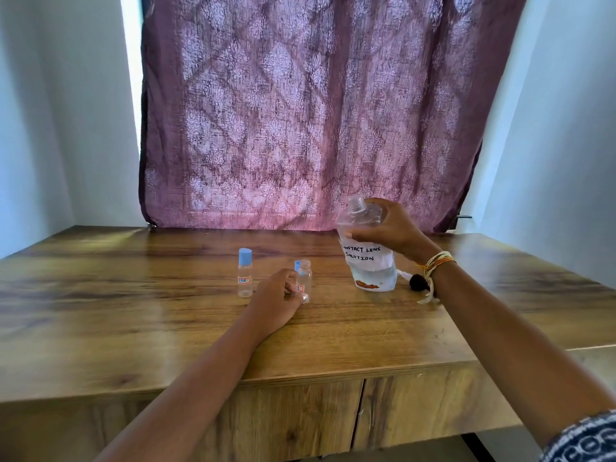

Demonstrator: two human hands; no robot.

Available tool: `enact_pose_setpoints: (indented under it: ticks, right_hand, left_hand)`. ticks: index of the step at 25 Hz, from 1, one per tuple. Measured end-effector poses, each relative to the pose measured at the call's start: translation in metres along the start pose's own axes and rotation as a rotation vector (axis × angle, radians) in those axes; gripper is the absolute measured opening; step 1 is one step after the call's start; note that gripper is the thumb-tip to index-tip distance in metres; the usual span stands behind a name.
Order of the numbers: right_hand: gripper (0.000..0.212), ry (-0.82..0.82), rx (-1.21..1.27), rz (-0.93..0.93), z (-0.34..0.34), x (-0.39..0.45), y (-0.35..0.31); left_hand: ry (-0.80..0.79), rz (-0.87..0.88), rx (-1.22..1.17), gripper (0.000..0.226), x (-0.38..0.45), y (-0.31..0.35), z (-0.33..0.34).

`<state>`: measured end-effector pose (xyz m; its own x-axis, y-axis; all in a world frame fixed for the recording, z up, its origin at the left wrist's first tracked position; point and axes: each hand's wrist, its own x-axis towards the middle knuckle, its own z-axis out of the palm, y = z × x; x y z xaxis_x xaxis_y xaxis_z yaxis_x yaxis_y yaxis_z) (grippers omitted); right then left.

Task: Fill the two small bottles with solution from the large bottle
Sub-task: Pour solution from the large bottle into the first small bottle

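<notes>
A large clear bottle [368, 258] with a handwritten "contact lens solution" label stands uncapped at the right of the wooden table [133, 295]; a little liquid sits at its bottom. My right hand [390, 228] grips its shoulder. One small clear bottle [245, 275] with a blue cap stands left of centre. A second small bottle [305, 278] stands open beside it, with my left hand [276, 295] holding its lower part. A blue cap [297, 265] shows just behind that bottle.
A small dark object [418, 282] lies on the table behind my right wrist. A patterned purple curtain [300, 111] hangs behind the table's far edge. White walls stand on both sides. Drawer fronts [333, 418] run below the near edge.
</notes>
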<state>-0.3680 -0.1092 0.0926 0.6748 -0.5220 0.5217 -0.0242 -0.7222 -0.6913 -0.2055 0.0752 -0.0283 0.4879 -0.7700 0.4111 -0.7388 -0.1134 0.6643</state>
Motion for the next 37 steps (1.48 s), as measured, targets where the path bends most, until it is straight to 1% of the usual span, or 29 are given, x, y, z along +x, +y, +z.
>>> enact_pose_setpoints:
  ticks: [2,3,6,10,12,14,15,16,19,21,23,26,29,32,37]
  right_hand:
    - [0.054,-0.036,0.071,0.023,-0.004,0.003,0.006]
    - [0.054,-0.056,0.117,0.039,-0.005,0.003,0.008]
    - [0.069,-0.097,0.280,0.105,-0.007,0.004,0.013]
    - [0.076,-0.091,0.394,0.148,-0.005,-0.001,0.014]
    - [0.070,-0.061,0.469,0.154,-0.005,-0.006,0.017]
    - [0.056,-0.034,0.533,0.146,-0.003,-0.012,0.021]
    - [0.055,-0.026,0.541,0.137,-0.001,-0.016,0.024]
    - [0.058,-0.016,0.537,0.134,0.001,-0.020,0.026]
    - [0.071,0.051,0.467,0.157,0.007,-0.025,0.031]
    - [0.071,0.068,0.389,0.128,0.007,-0.023,0.031]
    - [0.067,0.022,0.294,0.073,0.003,-0.018,0.023]
    - [0.059,-0.114,0.103,-0.004,0.001,-0.008,0.006]
    - [0.063,-0.141,-0.095,-0.105,0.008,0.001,0.000]
    - [0.070,-0.085,-0.226,-0.147,0.018,-0.001,0.013]
    - [0.067,0.047,-0.320,-0.279,0.039,-0.011,0.022]
  left_hand:
    - [-0.001,-0.004,-0.006,0.045,0.000,0.001,-0.001]
    - [-0.002,-0.004,-0.008,0.045,0.000,0.002,-0.001]
    - [-0.003,0.005,-0.007,0.043,-0.001,0.003,-0.002]
    - [-0.010,-0.009,-0.031,0.043,-0.002,0.003,-0.002]
    - [-0.010,-0.014,-0.047,0.042,-0.002,0.003,-0.002]
    - [-0.014,-0.015,-0.055,0.042,-0.002,0.003,-0.003]
    - [-0.017,-0.014,-0.054,0.042,-0.002,0.003,-0.003]
    - [-0.019,-0.012,-0.050,0.043,-0.002,0.004,-0.003]
    - [0.001,-0.007,-0.060,0.042,-0.002,0.004,-0.002]
    - [0.006,-0.015,-0.088,0.041,-0.003,0.004,-0.002]
    - [0.019,-0.017,-0.117,0.040,-0.003,0.005,-0.002]
    - [0.082,-0.010,-0.150,0.039,-0.003,0.008,-0.005]
    - [0.110,-0.003,-0.192,0.040,0.002,0.011,-0.005]
    - [0.110,-0.004,-0.238,0.041,0.007,0.012,-0.002]
    - [0.093,-0.034,-0.298,0.035,0.012,0.005,0.000]
